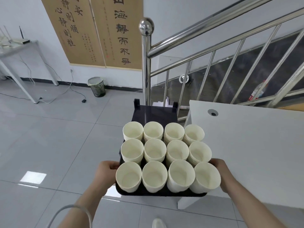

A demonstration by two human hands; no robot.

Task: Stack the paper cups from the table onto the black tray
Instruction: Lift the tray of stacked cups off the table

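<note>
A black tray is held in the air in front of me, above the tiled floor. Several stacks of cream paper cups stand on it in three rows, filling its near part; the far part is bare. My left hand grips the tray's left edge near the front row. At the right edge, my right hand grips the tray beside the front right stack. Fingers of both hands are partly hidden by the tray and cups.
A white table stands at the right, its top showing a round cable hole. A steel stair railing rises behind the tray. A mesh waste bin and floor cables lie at the left wall, near a grey desk.
</note>
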